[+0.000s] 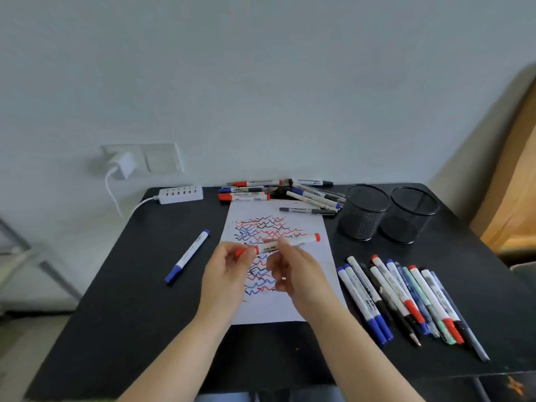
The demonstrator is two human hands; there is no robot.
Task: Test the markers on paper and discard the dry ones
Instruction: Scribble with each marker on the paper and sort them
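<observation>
Both forearms raised over paper point(278, 309). Left hand point(224, 274) pinching red cap point(242, 252); right hand point(293, 271), fingers curled, gripping marker point(295, 240) barrel, held level.

Matt black desk point(130, 300), white paper sheet point(269, 310), two black metal-mesh pen cups point(364, 213), smooth plastic markers point(400, 297).

On the black table point(130, 285), the white paper point(278, 310) carries red, blue and black zigzag scribbles, above it a white marker point(290, 243) with red ends, to its left a white marker with blue cap point(188, 255), to its right two black mesh cups point(364, 211).
</observation>
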